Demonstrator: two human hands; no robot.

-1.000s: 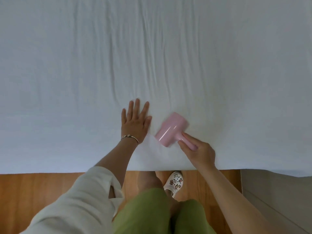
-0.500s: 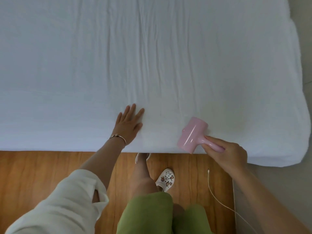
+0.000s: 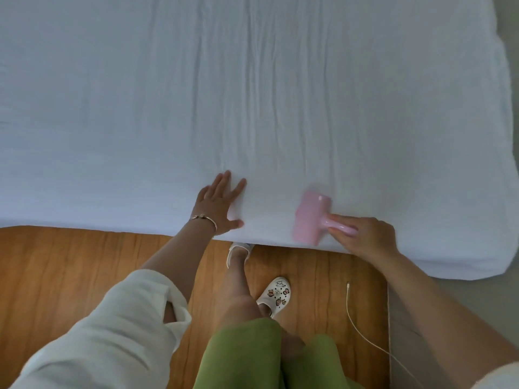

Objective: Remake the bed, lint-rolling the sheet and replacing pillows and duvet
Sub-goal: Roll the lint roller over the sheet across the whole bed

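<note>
near the bed's front edge, the left hand lies flat on the white sheet, fingers straight and spread — just to its right, the right hand grips the handle of a pink lint roller, blurred, resting on the sheet beside the wooden floor.

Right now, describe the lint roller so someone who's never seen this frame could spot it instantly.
Start at the white sheet that fills the upper frame and follow its near edge toward the right-hand corner. There the right hand grips the handle of the lint roller, a short drum lying on the sheet. It is the only pink thing in view; the left hand lies flat on the sheet beside it, apart from it.
</note>
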